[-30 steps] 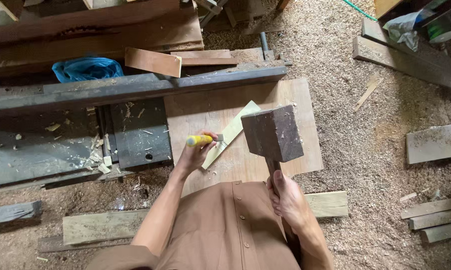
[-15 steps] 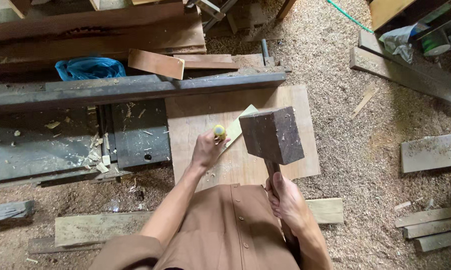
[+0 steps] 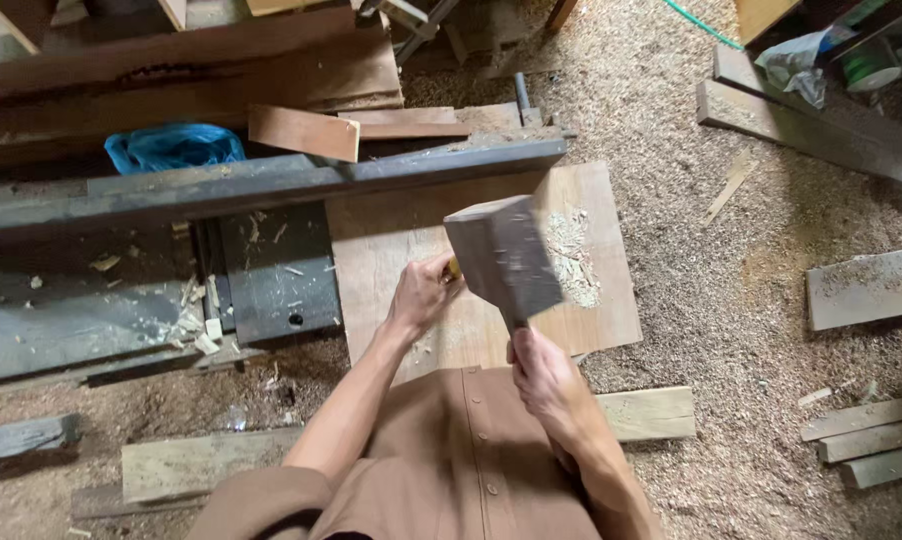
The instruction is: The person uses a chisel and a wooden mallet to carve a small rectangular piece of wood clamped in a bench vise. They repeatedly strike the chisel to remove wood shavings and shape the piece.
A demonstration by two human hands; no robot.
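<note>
**Mallet raised over the chisel on the plywood board**

My right hand (image 3: 543,372) is clenched around the handle of a wooden mallet (image 3: 501,258), and the dark block head stands just above my left hand. My left hand (image 3: 421,296) is closed in a fist around a chisel with a yellow handle (image 3: 453,268); only a small part of the handle shows between my fingers and the mallet, and the blade is hidden. Both hands are over a plywood board (image 3: 591,310), which lies flat on the ground with a small heap of chips (image 3: 571,255) on it. Behind the board runs a long grey beam (image 3: 271,185), and a blue plastic bag (image 3: 171,148) lies beyond it. Sawdust (image 3: 731,300) covers the floor, with loose planks (image 3: 866,285) on my right.
</note>
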